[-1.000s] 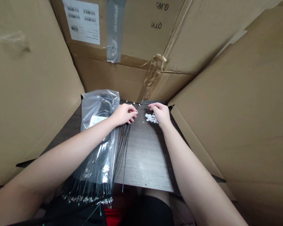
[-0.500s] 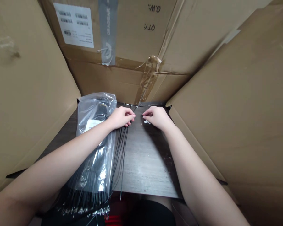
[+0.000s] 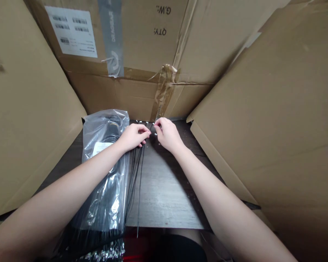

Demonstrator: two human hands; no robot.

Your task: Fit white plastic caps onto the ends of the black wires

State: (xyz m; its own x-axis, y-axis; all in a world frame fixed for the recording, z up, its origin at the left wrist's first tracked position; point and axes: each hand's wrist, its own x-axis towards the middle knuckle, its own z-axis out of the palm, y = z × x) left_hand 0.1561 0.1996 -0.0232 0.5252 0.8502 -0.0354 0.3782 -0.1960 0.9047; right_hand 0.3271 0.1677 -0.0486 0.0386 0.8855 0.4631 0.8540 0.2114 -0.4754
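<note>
Mid-frame, left hand [image 3: 135,137] pinches a black wire [image 3: 151,127], slanting up-right to a white tip [image 3: 153,124]. Right hand [image 3: 167,133] is nearer that tip; whether it's gripping, I can't tell.

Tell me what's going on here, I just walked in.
A person works with bare hands at a table edged by cardboard boxes. The left hand holds thin black cables; the right hand is close beside it, its fingers at a small white piece, though whether they grip it is too small to tell. A clear plastic bag of more cables lies under the left forearm.
</note>
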